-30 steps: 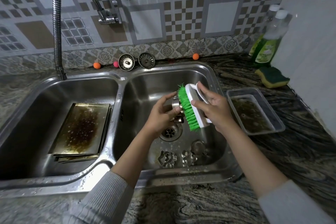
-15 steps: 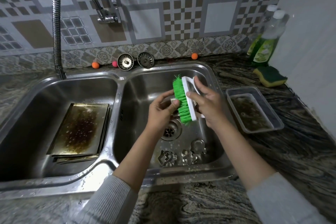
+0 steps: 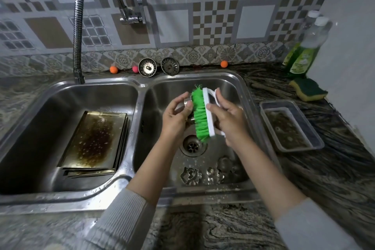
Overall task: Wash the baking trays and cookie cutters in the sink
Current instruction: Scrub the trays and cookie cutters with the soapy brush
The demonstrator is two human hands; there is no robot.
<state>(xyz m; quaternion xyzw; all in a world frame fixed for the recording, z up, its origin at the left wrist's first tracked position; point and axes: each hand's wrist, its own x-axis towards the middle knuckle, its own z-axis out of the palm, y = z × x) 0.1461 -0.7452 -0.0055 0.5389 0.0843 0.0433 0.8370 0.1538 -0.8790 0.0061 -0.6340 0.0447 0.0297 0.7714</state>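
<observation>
Two basins make up this steel sink (image 3: pixel 140 85), and both hands are working over the right one. Around them: two strainer plugs (image 3: pixel 147 67) lean at the back ledge, two orange balls (image 3: pixel 113 69) and one pink ball (image 3: pixel 135 69) sit along the wall, and a hose tap (image 3: pixel 78 26) rises at the back left. On the right counter (image 3: pixel 334 168) sit a soap bottle (image 3: pixel 306 50), a sponge (image 3: pixel 308 89) and a clear tub (image 3: pixel 292 126) of murky water. The left basin holds a stack of stained trays (image 3: pixel 93 140), tilted against its floor; I can't count them exactly. On the right basin's floor, near the front wall, lie loose cutters (image 3: pixel 190 175), at least three, with the drain (image 3: pixel 192 145) just behind them. Up top, the left hand (image 3: pixel 176 115) pinches one small metal cutter (image 3: pixel 187 102) between thumb and fingertips, fingers curled close, and the hand itself hides most of it. The right hand (image 3: pixel 227 119) grips one brush (image 3: pixel 204 115) by its white handle, fingers wrapped through the loop, thumb on the white back. Green bristles face left and press against the cutter, so brush and cutter are touching above the drain. Both forearms cross the front rim, covering part of the basin floor and some of the cutters there.
</observation>
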